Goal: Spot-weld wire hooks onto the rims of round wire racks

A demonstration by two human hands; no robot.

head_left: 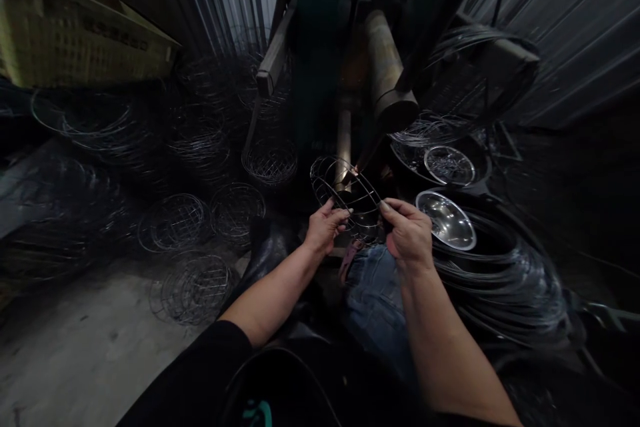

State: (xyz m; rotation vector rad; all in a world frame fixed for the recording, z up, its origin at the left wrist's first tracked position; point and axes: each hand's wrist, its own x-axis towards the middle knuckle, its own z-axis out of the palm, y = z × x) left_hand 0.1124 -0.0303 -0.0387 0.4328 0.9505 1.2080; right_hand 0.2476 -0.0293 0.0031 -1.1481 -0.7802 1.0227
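- On the floor at far left, loose wire baskets (pixel 197 283) lie close together; a careless foot could catch and bend one.
- Our left hand (pixel 323 227) has its fingers pinched on the near left part of the wire frame (pixel 361 199); a weak pinch could let the thin wire twist.
- The frame sits between our hands, around the tip of the machine's lower rod (pixel 344 137). An orange glint shows there, heat or reflection, we cannot tell; if heat, straying fingers could burn.
- Above, the thick metal cylinder (pixel 384 67) leaves little room, so lifting the frame carelessly could knock it.
- Our right hand (pixel 411 230) has its fingers clamped on the rim; uneven pulling could skew it.
- Just right, our elbow could tip the shiny steel bowl (pixel 447 220) beside the stacked wire rings (pixel 515 287).
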